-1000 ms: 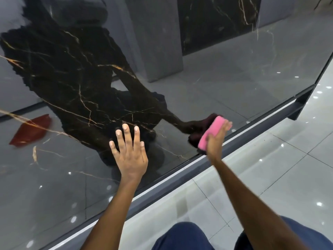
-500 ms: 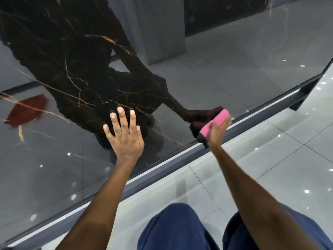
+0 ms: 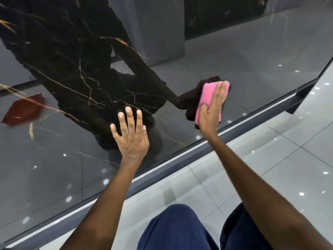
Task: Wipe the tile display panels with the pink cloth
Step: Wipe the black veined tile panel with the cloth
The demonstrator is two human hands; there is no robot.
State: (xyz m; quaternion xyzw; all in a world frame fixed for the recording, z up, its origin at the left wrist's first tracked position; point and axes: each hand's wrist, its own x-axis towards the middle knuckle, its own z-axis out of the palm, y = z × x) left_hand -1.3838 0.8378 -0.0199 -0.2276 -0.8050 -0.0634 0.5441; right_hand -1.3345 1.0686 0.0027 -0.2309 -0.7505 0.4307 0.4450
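A glossy black tile display panel point(image 3: 75, 73) with gold veins fills the upper left and mirrors my arms. My left hand point(image 3: 130, 135) lies flat against it, fingers spread and straight. My right hand point(image 3: 213, 108) presses the folded pink cloth point(image 3: 206, 98) flat on the panel near its lower edge, fingers stretched over the cloth's right side. The cloth's dark reflection shows just left of it.
A grey metal frame rail point(image 3: 180, 159) runs diagonally along the panel's lower edge, ending in a dark bracket point(image 3: 299, 103) at the right. Pale floor tiles point(image 3: 270, 159) lie below. My knees in blue trousers point(image 3: 173, 230) sit at the bottom. A red shape point(image 3: 23, 110) is reflected at left.
My right hand has turned flatter onto the panel and slid the pink cloth up off the frame rail. My left hand stays planted on the tile.
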